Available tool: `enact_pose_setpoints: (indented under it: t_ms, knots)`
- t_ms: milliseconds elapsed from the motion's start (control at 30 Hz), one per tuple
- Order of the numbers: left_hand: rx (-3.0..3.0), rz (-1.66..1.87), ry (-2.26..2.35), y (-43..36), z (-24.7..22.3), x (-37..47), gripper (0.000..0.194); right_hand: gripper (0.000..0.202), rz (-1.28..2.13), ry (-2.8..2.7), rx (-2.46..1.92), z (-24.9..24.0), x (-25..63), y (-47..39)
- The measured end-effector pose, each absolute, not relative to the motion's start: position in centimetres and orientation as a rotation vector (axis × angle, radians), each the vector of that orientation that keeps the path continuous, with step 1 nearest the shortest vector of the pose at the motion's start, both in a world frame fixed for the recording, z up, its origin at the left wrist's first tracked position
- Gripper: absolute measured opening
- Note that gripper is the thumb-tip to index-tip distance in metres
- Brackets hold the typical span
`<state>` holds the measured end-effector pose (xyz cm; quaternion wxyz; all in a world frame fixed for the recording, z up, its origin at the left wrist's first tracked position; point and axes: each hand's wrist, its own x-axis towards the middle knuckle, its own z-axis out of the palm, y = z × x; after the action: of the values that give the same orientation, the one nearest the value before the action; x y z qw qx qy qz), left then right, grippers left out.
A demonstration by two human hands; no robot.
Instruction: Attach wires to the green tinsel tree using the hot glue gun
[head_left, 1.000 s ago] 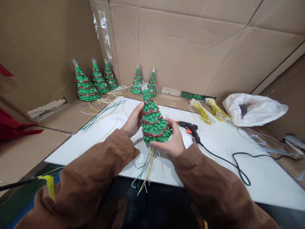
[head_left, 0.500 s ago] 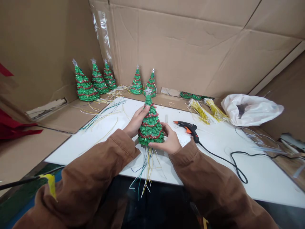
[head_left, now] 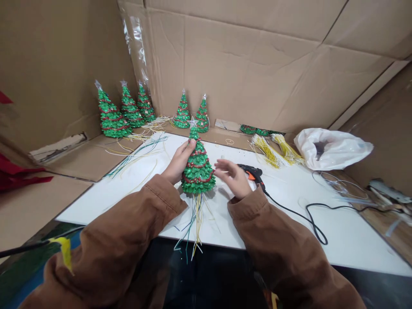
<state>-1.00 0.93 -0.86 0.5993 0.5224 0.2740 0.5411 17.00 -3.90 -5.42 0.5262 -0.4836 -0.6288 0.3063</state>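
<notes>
A small green Christmas tree (head_left: pixel 198 167) with red garlands and a clear star on top stands upright in front of me. My left hand (head_left: pixel 180 161) grips its upper left side. Yellow, white and green wires (head_left: pixel 197 219) hang out from under its base, over the front edge of the white board. My right hand (head_left: pixel 234 177) is just right of the tree, fingers apart and holding nothing. Partly hidden behind that hand lies a black and orange glue gun (head_left: pixel 256 172), its nozzle covered from view.
Several finished-looking trees (head_left: pixel 111 113) stand along the cardboard wall. Bundles of yellow wire (head_left: pixel 268 150) lie at the back right, beside a white plastic bag (head_left: pixel 331 148). A black cord (head_left: pixel 310 221) loops across the white board (head_left: pixel 289 253). Loose wires (head_left: pixel 138 154) lie on the left.
My right hand has let go of the tree's lower right side and moved slightly right, towards the glue gun. My left hand still holds the tree. The whole view has shifted slightly.
</notes>
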Motion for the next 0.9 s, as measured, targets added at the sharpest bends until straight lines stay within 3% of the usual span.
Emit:
enact_pose_setpoints:
  t_ms: [133,300,433,633,900]
  knots:
    - [1.19,1.323,0.659,1.3,-0.8,-1.4,0.04,0.027,0.215,-1.564,-1.414,-5.3,19.4,-3.0]
    - [1.218,1.347,0.7,1.6,-0.8,-1.6,0.041,0.02,-0.053,-2.043,-1.476,-5.9,17.0,-2.6]
    - [1.226,1.352,0.811,2.3,-0.6,-1.8,0.047,0.025,0.087,-2.113,-1.651,-5.6,14.3,-1.5]
    - [1.23,1.315,0.838,2.6,-0.1,-1.8,0.045,0.002,0.254,-1.834,-1.633,-5.5,14.2,-0.4]
    - [1.276,1.322,0.794,2.6,-0.5,-2.4,0.047,0.021,0.764,-1.161,-1.197,-4.8,16.2,0.7]
